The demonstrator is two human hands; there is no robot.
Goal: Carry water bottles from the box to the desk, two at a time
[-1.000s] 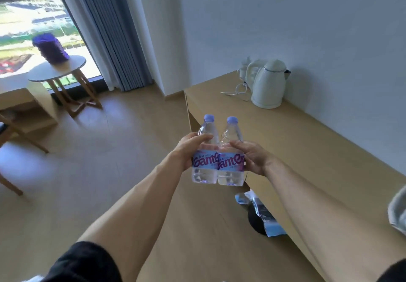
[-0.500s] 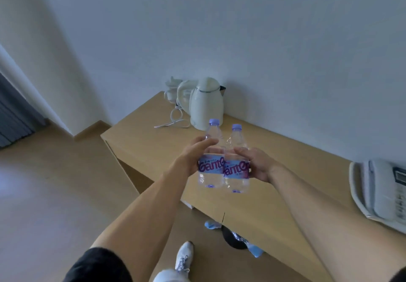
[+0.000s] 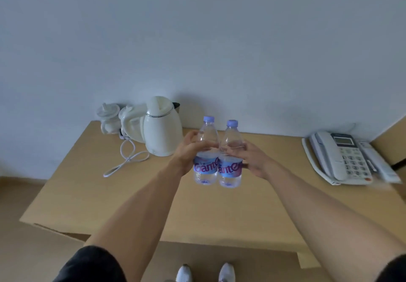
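While both arms reach over the wooden desk (image 3: 92, 196), left hand (image 3: 190, 149) grips the left water bottle (image 3: 206, 160), right hand (image 3: 252, 158) grips the right water bottle (image 3: 230, 165); bottles upright, side by side, touching, right of the white kettle (image 3: 163, 127).

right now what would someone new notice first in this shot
Two clear water bottles, the left bottle and the right bottle, held side by side over the wooden desk, one in each of the hands. A cream kettle stands at the desk's back left, a white telephone at its right.
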